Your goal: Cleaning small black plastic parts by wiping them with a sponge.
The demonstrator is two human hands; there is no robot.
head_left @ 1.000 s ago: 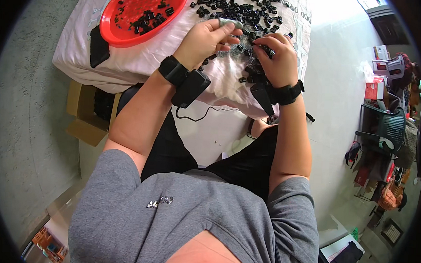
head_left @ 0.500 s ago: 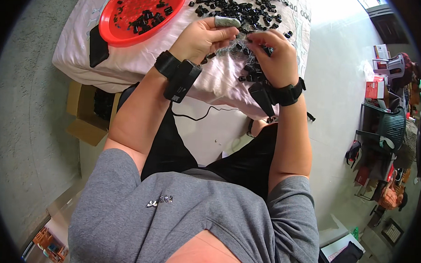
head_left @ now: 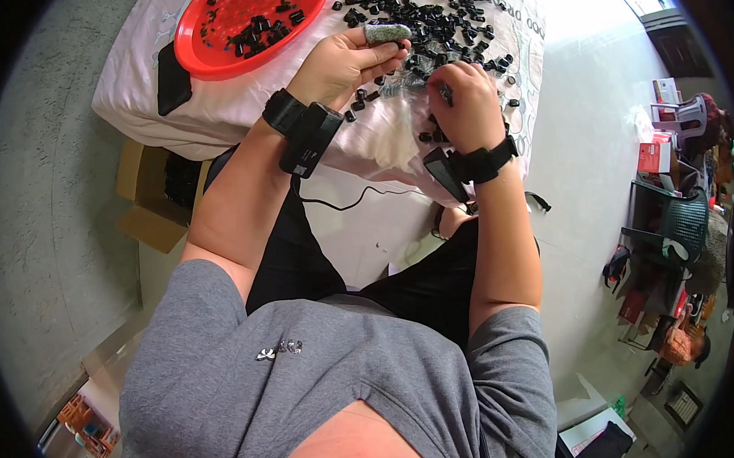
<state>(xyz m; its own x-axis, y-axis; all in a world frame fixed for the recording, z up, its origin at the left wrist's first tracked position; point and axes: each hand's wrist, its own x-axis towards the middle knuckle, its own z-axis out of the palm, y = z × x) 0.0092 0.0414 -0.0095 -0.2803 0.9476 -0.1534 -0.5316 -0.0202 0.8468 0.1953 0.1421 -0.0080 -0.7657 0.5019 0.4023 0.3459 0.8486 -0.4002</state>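
Observation:
My left hand (head_left: 345,63) is above the cloth-covered table, with a grey fabric sleeve (head_left: 387,33) over its index finger. Thumb and index finger are pinched together, and a small black piece shows at their tips. To its right, my right hand (head_left: 471,107) is curled palm-down, fingers bent inward. Something dark and shiny shows inside that hand, too small to name. Under and beyond both hands lies a wide scatter of small black plastic pieces (head_left: 451,26). Clear plastic film (head_left: 401,95) lies on the cloth between the hands.
A red basin (head_left: 189,62) holding more black pieces stands at the table's left, with a flat black object (head_left: 173,83) beside it. An opened cardboard box (head_left: 138,182) is below the table's left side. A black cable (head_left: 335,205) hangs over my legs. Chairs (head_left: 683,214) stand far right.
My right hand has moved slightly down, and its fingers have turned inward from a spread pinch. My left hand has shifted a little left, away from it.

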